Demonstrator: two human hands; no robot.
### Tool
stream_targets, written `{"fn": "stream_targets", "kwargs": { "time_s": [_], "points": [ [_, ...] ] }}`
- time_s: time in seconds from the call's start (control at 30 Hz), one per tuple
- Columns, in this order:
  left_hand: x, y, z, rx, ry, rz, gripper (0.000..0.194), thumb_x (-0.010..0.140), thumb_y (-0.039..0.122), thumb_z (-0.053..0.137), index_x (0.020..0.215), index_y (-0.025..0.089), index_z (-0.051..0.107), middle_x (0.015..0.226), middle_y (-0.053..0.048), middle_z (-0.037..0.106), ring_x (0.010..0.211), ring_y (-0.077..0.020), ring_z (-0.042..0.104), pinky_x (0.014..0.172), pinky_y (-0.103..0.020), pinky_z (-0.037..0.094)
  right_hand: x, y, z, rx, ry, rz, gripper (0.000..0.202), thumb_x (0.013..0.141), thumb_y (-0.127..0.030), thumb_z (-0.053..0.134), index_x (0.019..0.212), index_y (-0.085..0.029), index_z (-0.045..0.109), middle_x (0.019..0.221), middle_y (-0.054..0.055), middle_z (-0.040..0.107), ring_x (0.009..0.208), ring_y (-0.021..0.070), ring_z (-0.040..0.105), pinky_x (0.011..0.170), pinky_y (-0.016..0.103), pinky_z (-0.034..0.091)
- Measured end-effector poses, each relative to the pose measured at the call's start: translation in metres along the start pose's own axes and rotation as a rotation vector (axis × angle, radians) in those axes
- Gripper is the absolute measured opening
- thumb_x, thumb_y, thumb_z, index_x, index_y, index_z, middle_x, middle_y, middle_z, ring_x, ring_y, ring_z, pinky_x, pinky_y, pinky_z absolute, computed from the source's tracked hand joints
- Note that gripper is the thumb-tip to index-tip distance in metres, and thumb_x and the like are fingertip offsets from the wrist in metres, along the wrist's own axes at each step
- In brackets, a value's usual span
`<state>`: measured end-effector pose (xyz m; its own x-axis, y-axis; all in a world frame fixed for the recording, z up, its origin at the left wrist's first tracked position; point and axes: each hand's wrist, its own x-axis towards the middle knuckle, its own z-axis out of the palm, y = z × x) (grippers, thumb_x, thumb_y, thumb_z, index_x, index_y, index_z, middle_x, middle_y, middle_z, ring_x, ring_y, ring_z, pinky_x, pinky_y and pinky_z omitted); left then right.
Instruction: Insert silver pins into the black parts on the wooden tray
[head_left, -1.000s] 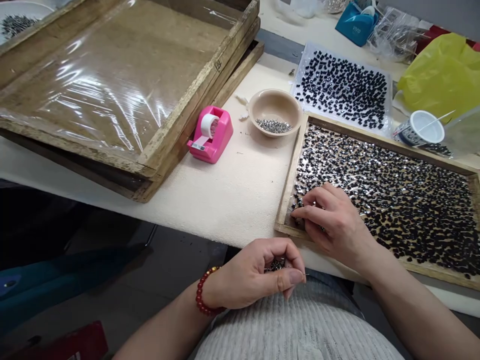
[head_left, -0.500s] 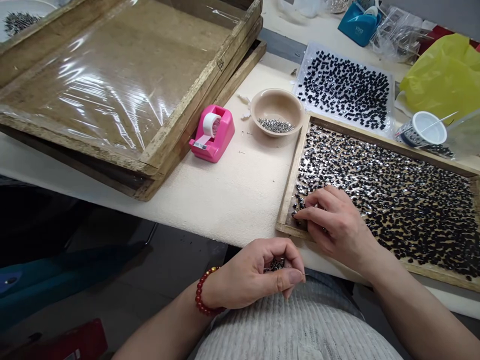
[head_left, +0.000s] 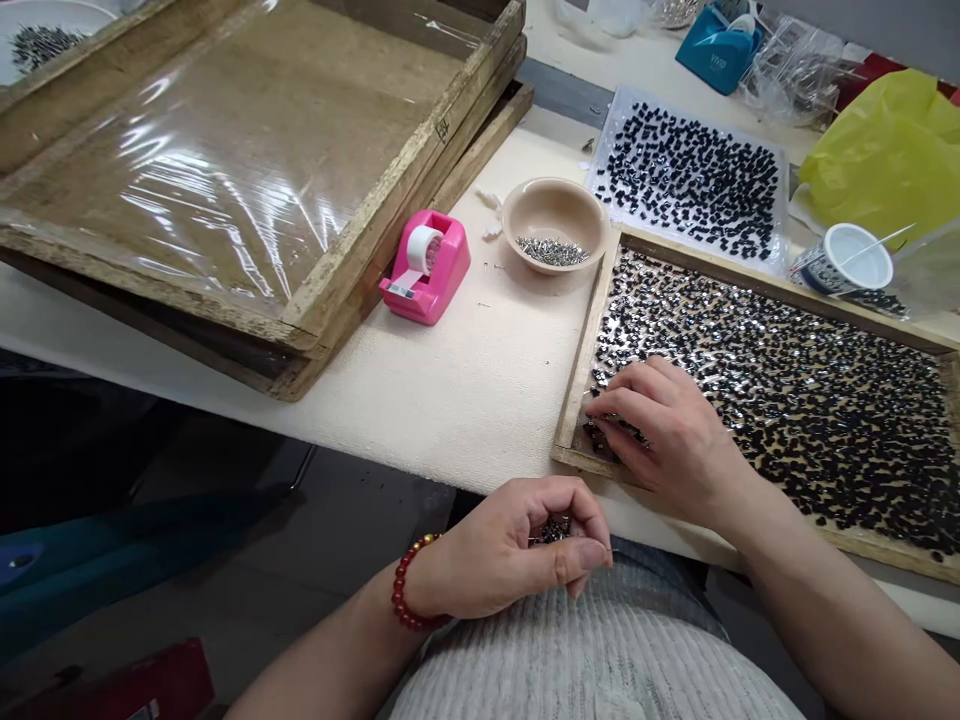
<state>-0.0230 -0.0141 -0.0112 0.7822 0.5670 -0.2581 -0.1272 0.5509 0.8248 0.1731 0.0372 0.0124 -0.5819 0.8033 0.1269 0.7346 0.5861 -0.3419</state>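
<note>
- Your right hand [head_left: 667, 435] has shifted a little up and inward since half a second ago; its fingertips [head_left: 600, 408] now sit slightly farther into the near left corner of the wooden tray [head_left: 581, 375], pinched together on the small black pieces [head_left: 787, 400] there. Whether they actually grip one, you cannot tell.
- Your left hand [head_left: 502, 550] has not moved: it rests closed over your lap, curled round a small heap of shiny metal bits [head_left: 553, 529], thumb laid across the forefinger.
- The bead bracelet [head_left: 405, 590] on that wrist is dark red and round-beaded.
- The tray's rim is rough, pale wood; its floor is glossy and crowded with black pieces, each small and blocky.
- Beyond it lies a clear plastic sheet [head_left: 611, 110] carrying more of the same black pieces.
- The tan bowl [head_left: 553, 205] just beside the tray's far left corner is round and smooth, with silvery bits in it.
- The pink tape holder [head_left: 426, 268] stands on the cream, slightly textured bench [head_left: 465, 390].
- The big wooden frame [head_left: 360, 260] at the left is covered with wrinkled clear film.
</note>
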Motion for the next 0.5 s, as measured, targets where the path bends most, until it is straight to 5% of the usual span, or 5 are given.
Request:
{"fn": "stream_targets", "kwargs": {
  "time_s": [0.5],
  "points": [
    [-0.0004, -0.0011, -0.0011, -0.012, 0.0, 0.003, 0.018, 0.086, 0.031, 0.057, 0.082, 0.013, 0.055, 0.066, -0.001, 0.053, 0.058, -0.0087, 0.05, 0.054, -0.019, 0.041, 0.0071, 0.0004, -0.0026, -0.055, -0.095, -0.005, 0.011, 0.086, -0.02, 0.053, 0.077, -0.017, 0.059, 0.081, 0.007, 0.059, 0.079, 0.0177, 0.046, 0.07, 0.032, 0.038]
  ]
}}
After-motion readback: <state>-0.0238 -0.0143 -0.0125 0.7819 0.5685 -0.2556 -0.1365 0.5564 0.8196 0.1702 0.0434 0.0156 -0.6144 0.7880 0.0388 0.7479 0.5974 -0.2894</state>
